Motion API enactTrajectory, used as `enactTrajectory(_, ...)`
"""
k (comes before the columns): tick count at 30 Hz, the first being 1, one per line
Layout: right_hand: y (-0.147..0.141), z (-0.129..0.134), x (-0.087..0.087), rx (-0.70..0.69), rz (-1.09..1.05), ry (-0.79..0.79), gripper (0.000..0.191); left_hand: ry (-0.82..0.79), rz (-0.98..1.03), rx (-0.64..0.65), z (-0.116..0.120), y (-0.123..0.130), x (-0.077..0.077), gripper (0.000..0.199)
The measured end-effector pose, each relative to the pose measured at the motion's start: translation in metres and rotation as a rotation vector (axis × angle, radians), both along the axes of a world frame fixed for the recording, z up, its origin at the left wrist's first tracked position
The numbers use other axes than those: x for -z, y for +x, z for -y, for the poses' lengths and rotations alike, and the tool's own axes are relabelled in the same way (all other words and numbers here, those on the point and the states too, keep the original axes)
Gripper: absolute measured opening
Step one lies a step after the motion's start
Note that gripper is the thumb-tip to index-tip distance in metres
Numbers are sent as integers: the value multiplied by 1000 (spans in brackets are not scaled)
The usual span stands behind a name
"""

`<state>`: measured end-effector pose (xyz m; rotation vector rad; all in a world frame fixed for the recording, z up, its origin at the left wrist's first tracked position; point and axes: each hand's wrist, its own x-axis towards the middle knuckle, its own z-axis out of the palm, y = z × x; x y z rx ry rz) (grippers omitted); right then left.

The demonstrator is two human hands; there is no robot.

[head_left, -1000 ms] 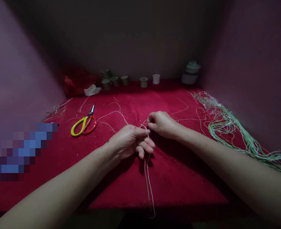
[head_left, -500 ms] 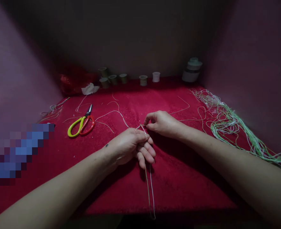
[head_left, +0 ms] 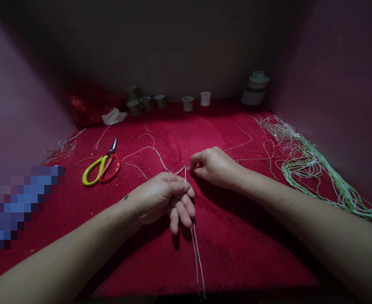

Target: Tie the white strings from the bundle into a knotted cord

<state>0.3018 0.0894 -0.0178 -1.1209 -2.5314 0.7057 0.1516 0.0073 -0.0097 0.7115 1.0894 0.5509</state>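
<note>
Thin pale cords run down from my left hand over the front of the red cloth. My left thumb and forefinger pinch them just below a small crossing of the strands; the other fingers are loosely curled. Right beside that crossing, my right hand has its thumb and forefinger closed on a thin cord end. Other strands stretch from the crossing over the cloth to the left, and one more runs out to the right behind my right hand.
Scissors with yellow and red handles lie at the left. Several thread spools, a white bottle and crumpled white paper stand or lie along the back. A heap of green and white cords covers the right side.
My left hand has shifted slightly left and down with the cords, which now stand more upright at the crossing. The right fingers have closed more tightly. The view has shifted slightly.
</note>
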Motion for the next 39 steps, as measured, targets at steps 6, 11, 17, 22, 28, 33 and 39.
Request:
enactTrajectory(6,0,-1,1,-8,-5,2,21,-11,19,14,0,-1,1,20)
enactTrajectory(11,-1,-2,2,61,-23,65,19,-7,20,24,0,-2,0,21)
enactTrajectory(17,-3,-2,3,63,-33,79,16,-19,22,39,-1,0,-1,20)
enactTrajectory(22,-7,-2,5,29,-17,63,18,-23,15,53,-1,2,-1,19)
enactTrajectory(28,-10,-1,6,44,6,68,16,-10,24,55,0,1,1,15)
enactTrajectory(33,-12,0,7,88,39,115,15,-11,16,60,0,1,2,16)
enactTrajectory(39,-13,4,10,135,60,187,16,-9,-3,70,0,0,0,15)
